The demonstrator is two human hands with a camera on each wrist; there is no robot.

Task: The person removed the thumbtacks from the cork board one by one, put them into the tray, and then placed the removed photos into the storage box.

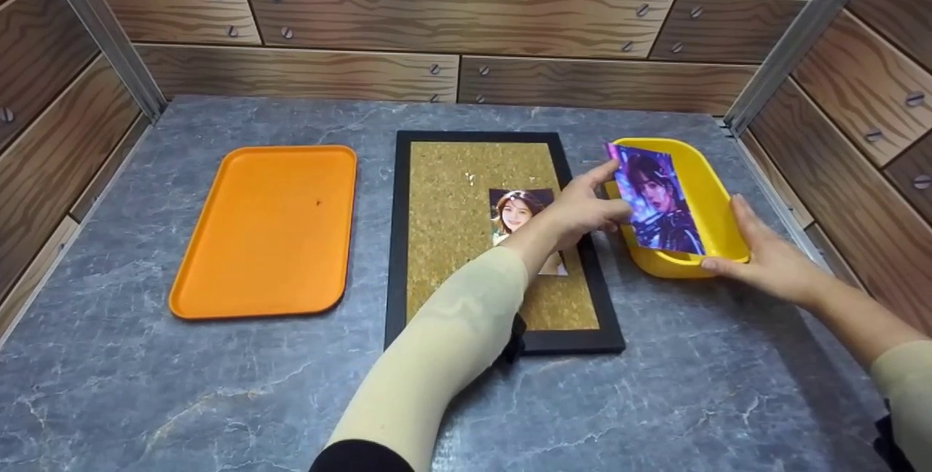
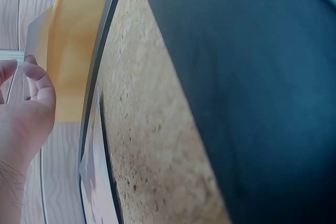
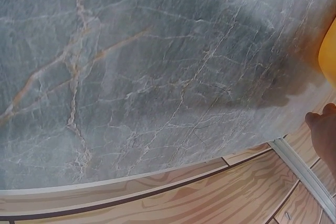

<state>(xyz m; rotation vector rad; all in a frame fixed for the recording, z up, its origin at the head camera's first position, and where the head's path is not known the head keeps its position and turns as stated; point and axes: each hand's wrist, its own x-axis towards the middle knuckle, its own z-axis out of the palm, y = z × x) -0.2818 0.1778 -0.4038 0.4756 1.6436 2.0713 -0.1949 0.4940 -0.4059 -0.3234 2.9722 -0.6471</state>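
My left hand (image 1: 579, 206) pinches a photo card (image 1: 659, 199) by its left side. The card, printed in purple and blue with a dark-haired figure, is tilted over the yellow tub (image 1: 717, 206). My right hand (image 1: 775, 257) holds the tub's near right corner, thumb at the front rim and fingers along the outer side. Beneath my left forearm lies a black-framed cork board (image 1: 451, 239), bearing another photo (image 1: 520, 202) of a smiling person, partly covered by the hand and wrist. In the left wrist view the held card shows only edge-on, beside the tub.
An orange tray (image 1: 273, 231) lies left of the cork board on the grey marbled table (image 1: 218, 392). Wood-patterned walls (image 1: 451, 13) with metal corner posts close off the back and sides. The tub stands near the right wall.
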